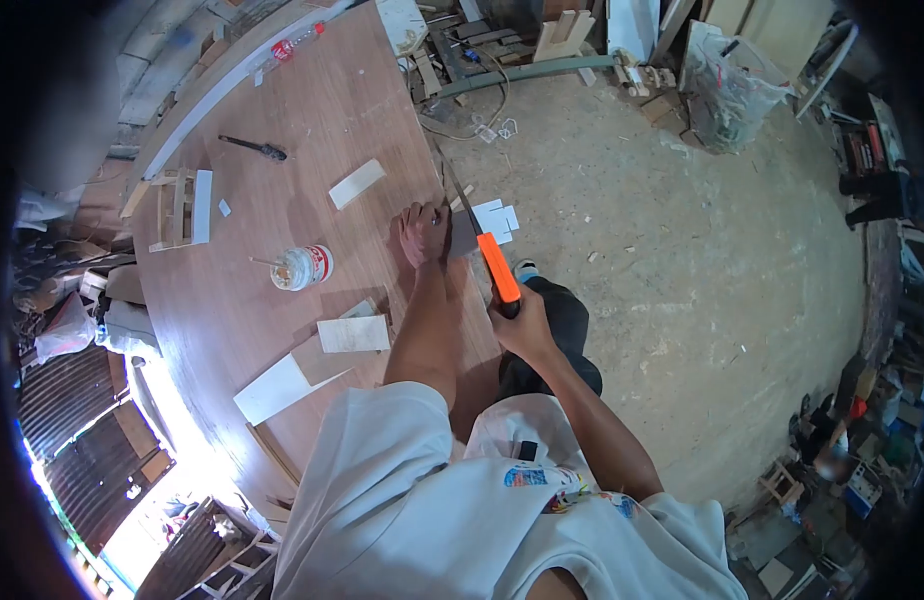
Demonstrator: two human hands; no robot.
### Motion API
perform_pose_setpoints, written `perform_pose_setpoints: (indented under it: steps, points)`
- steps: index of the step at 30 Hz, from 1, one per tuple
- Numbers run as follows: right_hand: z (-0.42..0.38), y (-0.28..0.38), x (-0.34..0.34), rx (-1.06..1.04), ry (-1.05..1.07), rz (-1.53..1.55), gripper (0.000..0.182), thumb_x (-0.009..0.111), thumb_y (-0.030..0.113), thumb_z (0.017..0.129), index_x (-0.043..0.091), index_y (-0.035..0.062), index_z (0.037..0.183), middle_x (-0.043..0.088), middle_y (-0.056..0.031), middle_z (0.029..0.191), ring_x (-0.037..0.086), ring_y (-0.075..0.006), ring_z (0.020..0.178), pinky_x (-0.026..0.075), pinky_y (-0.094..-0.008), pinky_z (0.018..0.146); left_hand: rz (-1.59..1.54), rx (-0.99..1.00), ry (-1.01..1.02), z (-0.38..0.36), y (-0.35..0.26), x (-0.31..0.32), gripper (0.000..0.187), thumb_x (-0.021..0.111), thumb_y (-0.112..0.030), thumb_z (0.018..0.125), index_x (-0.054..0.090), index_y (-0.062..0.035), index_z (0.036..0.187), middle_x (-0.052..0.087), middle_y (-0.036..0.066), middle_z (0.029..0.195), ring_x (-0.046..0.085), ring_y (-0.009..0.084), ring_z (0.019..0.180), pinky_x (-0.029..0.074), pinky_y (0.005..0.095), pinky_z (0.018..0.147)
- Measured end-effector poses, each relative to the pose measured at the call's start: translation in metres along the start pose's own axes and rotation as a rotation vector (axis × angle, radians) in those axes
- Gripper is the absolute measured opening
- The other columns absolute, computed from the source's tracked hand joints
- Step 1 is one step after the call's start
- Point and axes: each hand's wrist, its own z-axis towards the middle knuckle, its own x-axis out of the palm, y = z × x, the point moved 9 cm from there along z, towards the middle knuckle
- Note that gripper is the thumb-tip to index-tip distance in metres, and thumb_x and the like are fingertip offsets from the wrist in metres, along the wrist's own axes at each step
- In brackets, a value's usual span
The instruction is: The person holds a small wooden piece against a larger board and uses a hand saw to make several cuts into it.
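Note:
My right hand [523, 320] is wrapped round the black end of an orange-handled handsaw [496, 268]. Its narrow blade points away from me, just past the table edge. My left hand [423, 234] presses down at that edge, fingers curled over a thin wood strip [463, 198]. The strip's light end sticks out past the edge, with the blade right alongside it. Most of the strip is hidden under the fingers. A white-faced wood block [357, 184] lies on the table [282, 220], beyond my left hand.
On the table are a jar [302, 268] with a stick in it, a dark tool [252, 148], a plastic bottle [298, 41], a small wooden frame [182, 210] and white board pieces [354, 334]. White cut pieces [496, 220] lie on the floor; a filled plastic bag [732, 95] stands far right.

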Motion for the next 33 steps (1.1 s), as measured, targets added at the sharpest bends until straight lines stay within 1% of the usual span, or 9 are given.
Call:
perform_pose_setpoints:
  steps: [6,14,20,22,23,25,28,30,33]
  points:
    - [-0.088,0.050,-0.026,-0.143,-0.113,0.019,0.014,0.060,-0.005,0.072,0.054,-0.0019,0.084,0.051,-0.0081,0.067,0.050,-0.0124,0.064,0.044,-0.0296,0.061,0.051,-0.028,0.022,-0.001,0.000,0.001,0.010,0.063,-0.018,0.073,0.062,-0.0095,0.067,0.059,0.008,0.076,0.057,0.0251,0.079,0.043,0.0365,0.079]
    - [0.031,0.018,0.009,-0.092,-0.085,-0.053,0.015,0.060,-0.001,0.073,0.054,-0.0029,0.087,0.054,-0.0132,0.067,0.051,-0.0163,0.060,0.044,-0.0320,0.058,0.003,0.014,-0.001,0.004,-0.005,-0.006,0.011,0.062,-0.017,0.073,0.061,-0.0085,0.066,0.058,0.008,0.076,0.056,0.0255,0.079,0.043,0.0369,0.079]
    - [-0.081,0.027,-0.020,-0.213,-0.110,0.031,0.022,0.059,-0.004,0.074,0.059,-0.0005,0.096,0.053,-0.0061,0.069,0.052,-0.0114,0.064,0.045,-0.0280,0.063,0.039,-0.023,0.023,-0.001,-0.002,0.001,0.012,0.061,-0.017,0.075,0.061,-0.0087,0.066,0.058,0.007,0.077,0.057,0.0248,0.082,0.043,0.0379,0.079]
    - [-0.054,-0.002,-0.011,-0.181,-0.122,0.053,0.025,0.064,0.002,0.072,0.060,-0.0010,0.097,0.058,-0.0193,0.068,0.061,-0.0312,0.061,0.048,-0.0366,0.060,0.035,-0.019,0.041,-0.001,-0.001,0.003,0.011,0.061,-0.016,0.075,0.061,-0.0087,0.066,0.058,0.007,0.077,0.058,0.0250,0.082,0.044,0.0384,0.079]
    - [-0.019,-0.025,0.001,-0.184,-0.091,0.031,0.012,0.060,-0.004,0.074,0.057,-0.0019,0.086,0.050,-0.0015,0.066,0.047,-0.0060,0.064,0.041,-0.0257,0.059,0.040,0.012,0.030,-0.004,0.003,0.009,0.011,0.062,-0.016,0.074,0.061,-0.0089,0.066,0.059,0.007,0.077,0.058,0.0246,0.082,0.044,0.0384,0.080]
    - [0.029,-0.004,0.011,-0.222,-0.070,0.109,0.009,0.062,-0.002,0.075,0.055,-0.0020,0.081,0.048,-0.0002,0.063,0.046,-0.0060,0.061,0.039,-0.0261,0.055,0.051,0.041,0.005,0.001,0.002,0.005,0.010,0.062,-0.016,0.073,0.061,-0.0091,0.066,0.059,0.006,0.077,0.058,0.0242,0.082,0.044,0.0385,0.080]
    - [0.022,-0.013,0.007,-0.103,-0.129,0.047,0.009,0.062,-0.002,0.075,0.054,-0.0017,0.080,0.047,0.0002,0.060,0.046,-0.0062,0.059,0.039,-0.0263,0.053,0.051,-0.039,0.030,-0.011,0.001,-0.002,0.008,0.063,-0.017,0.072,0.063,-0.0104,0.068,0.059,0.005,0.078,0.058,0.0232,0.083,0.044,0.0379,0.079]
    - [0.008,-0.027,0.011,-0.080,-0.128,0.049,0.012,0.063,0.003,0.075,0.053,-0.0007,0.081,0.046,-0.0043,0.060,0.048,-0.0092,0.060,0.042,-0.0307,0.055,-0.049,0.130,0.023,-0.006,-0.016,-0.001,0.007,0.065,-0.018,0.072,0.064,-0.0116,0.070,0.059,0.005,0.079,0.058,0.0230,0.084,0.043,0.0377,0.078]
    - [0.005,-0.018,0.015,-0.120,-0.185,0.125,0.013,0.063,0.003,0.074,0.054,0.0004,0.083,0.047,-0.0046,0.062,0.050,-0.0109,0.061,0.043,-0.0309,0.057,-0.014,0.089,0.090,-0.006,-0.008,0.008,0.008,0.066,-0.019,0.070,0.063,-0.0123,0.068,0.058,0.005,0.077,0.057,0.0233,0.082,0.043,0.0377,0.079]
